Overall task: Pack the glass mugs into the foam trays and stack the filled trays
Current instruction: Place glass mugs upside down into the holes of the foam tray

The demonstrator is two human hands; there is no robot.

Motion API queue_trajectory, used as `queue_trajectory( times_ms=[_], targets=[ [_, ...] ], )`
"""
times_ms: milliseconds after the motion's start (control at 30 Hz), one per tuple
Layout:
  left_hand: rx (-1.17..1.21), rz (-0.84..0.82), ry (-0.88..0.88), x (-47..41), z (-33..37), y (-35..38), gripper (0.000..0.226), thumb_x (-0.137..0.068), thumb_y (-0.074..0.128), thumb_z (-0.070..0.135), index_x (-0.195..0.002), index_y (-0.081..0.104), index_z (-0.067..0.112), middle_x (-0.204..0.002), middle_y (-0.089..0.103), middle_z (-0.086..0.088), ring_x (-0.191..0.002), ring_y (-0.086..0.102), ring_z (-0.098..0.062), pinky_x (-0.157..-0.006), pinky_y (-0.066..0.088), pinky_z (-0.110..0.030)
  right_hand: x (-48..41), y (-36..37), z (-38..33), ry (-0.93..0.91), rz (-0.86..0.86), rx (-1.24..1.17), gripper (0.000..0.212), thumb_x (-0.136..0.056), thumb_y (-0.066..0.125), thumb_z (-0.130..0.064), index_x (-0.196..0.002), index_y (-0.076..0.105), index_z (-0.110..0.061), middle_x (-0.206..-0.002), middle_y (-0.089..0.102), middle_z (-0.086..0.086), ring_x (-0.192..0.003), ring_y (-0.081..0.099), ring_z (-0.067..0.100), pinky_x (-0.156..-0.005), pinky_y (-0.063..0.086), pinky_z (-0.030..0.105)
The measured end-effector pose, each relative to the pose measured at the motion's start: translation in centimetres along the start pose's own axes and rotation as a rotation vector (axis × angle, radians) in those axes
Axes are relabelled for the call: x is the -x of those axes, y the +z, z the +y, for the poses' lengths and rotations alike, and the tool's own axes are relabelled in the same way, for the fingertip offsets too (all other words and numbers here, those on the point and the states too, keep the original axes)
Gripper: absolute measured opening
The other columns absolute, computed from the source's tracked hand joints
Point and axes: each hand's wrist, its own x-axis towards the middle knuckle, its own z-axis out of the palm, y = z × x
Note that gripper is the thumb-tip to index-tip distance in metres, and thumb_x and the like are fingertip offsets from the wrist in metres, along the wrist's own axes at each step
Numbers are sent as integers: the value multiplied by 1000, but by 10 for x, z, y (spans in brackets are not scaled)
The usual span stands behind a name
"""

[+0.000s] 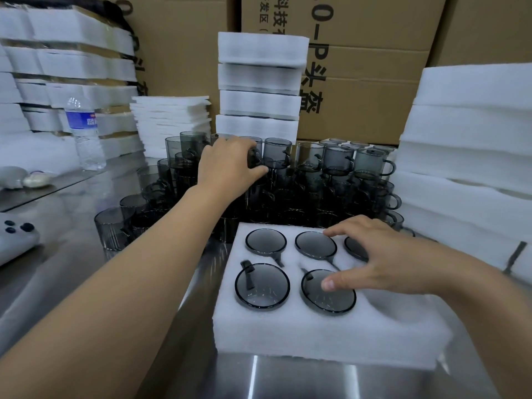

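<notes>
Left grip (230, 165) outstretched, fingers curled (round a mug (257, 149)), right grip (383, 260) low, fingers splayed.

Upright water bottle (83, 131) on steel table (57, 283); cardboard boxes (374, 90) at back; white device (14, 243) w/ buttons far L

I see the foam tray (331, 335) near me as matt white, soft and slightly fuzzy. The glass mugs (277, 152) beyond it are smoky grey, smooth and glossy. The steel table (72, 283) is polished and reflective. The far cardboard boxes (359, 90) look matt brown, and the water bottle (85, 133) at left is clear, crinkled plastic.
</notes>
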Motion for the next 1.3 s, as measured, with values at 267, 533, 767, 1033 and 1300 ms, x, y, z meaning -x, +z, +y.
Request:
queue_trajectory(
  times_ms=[267,533,767,1033,1300],
  targets=[
    [104,99,217,17,16,-12,49,-81,70,38,-125,54,25,-104,56,11,-101,47,-14,-81,40,-28,0,-1,2,-12,4,5,105,-38,52,-88,-134,32,-50,-129,24,-29,-129,22,-2,-106,29,26],
    [223,160,470,64,59,-17,50,-77,72,36,-123,60,21,-94,49,15,-84,31,0,-70,30,-19,-7,-12,5,44,379,-801,54,-68,49,-72,-101,62,-31,-109,70,-5,-92,69,8,-92,49,31],
    [392,-42,506,84,50,-5,49,-71,73,32,-118,63,20,-101,58,12,-87,45,-9,-76,45,-27,-20,0,-2,67,434,-1172,38,-93,52,-45,-117,56,-16,-109,67,8,-85,72,23,-61,59,29],
    [509,-79,527,86,50,-3,43,-69,77,22,-112,68,22,-124,47,8,-104,46,-17,-96,35,-18,-31,14,-1,47,554,-998,59,-58,62,-73,-90,71,-24,-89,70,8,-64,69,17,-82,56,46],
    [726,-207,282,81,44,3,107,-62,87,34,-140,14,45,-135,33,15,-112,44,4,-85,45,-13,-30,16,-3,-106,681,-1136,33,-79,71,-44,-99,64,-19,-93,68,3,-70,64,11,-62,55,26]
  ],
)
